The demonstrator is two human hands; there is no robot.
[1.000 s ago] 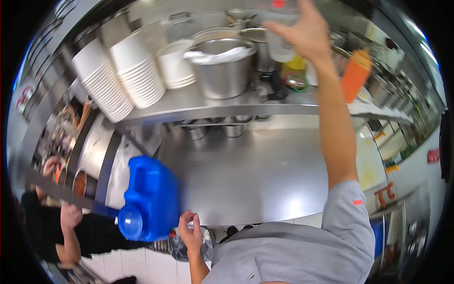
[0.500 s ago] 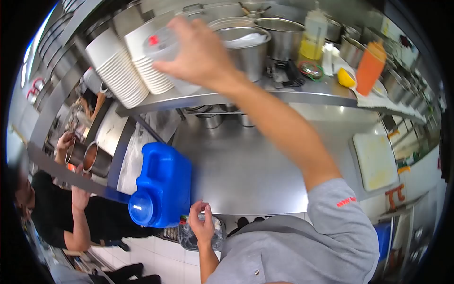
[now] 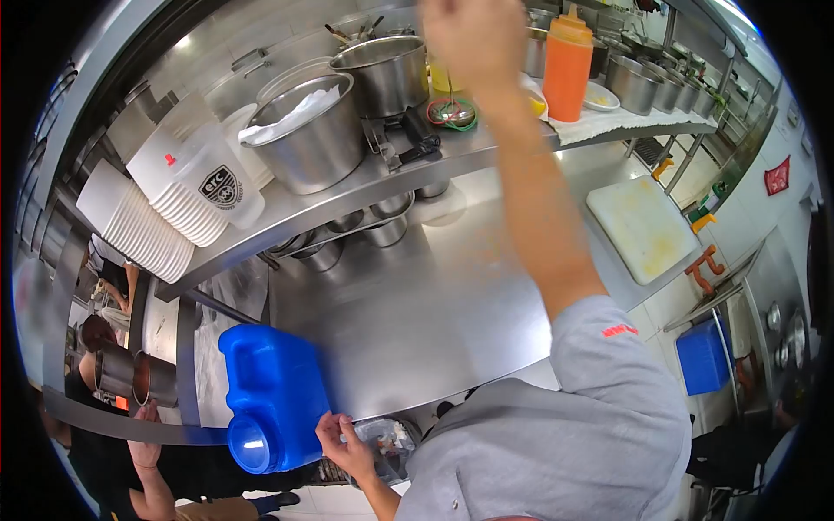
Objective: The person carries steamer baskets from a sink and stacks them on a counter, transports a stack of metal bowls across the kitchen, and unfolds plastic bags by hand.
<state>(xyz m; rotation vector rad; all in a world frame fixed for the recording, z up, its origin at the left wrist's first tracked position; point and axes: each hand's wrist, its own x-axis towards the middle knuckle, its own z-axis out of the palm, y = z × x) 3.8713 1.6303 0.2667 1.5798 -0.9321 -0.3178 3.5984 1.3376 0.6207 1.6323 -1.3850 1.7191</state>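
Note:
My right hand [image 3: 473, 43] is raised over the back of the steel shelf, near a bottle of yellow liquid [image 3: 441, 78]; it is blurred and its fingers are cut off by the top edge. Low beside the blue jug [image 3: 276, 382], my left hand [image 3: 346, 447] hangs with bent, parted fingers and nothing in it. A translucent cup [image 3: 221, 178] with a black logo and a red spot stands on the shelf against the stacked white tubs [image 3: 139, 221]. To its right is a steel pot [image 3: 308, 143] with a white cloth over its rim.
An orange squeeze bottle [image 3: 566, 74] and a white plate [image 3: 601, 97] stand on the shelf's right part. Below lie the steel counter [image 3: 417, 304] and a cutting board [image 3: 643, 227]. At the lower left, a co-worker's hand [image 3: 146, 438] is at a steel pot [image 3: 156, 380].
The translucent cup has been carried left in my right hand and let go beside the white tubs. My right hand has since moved back to the right. The view has turned.

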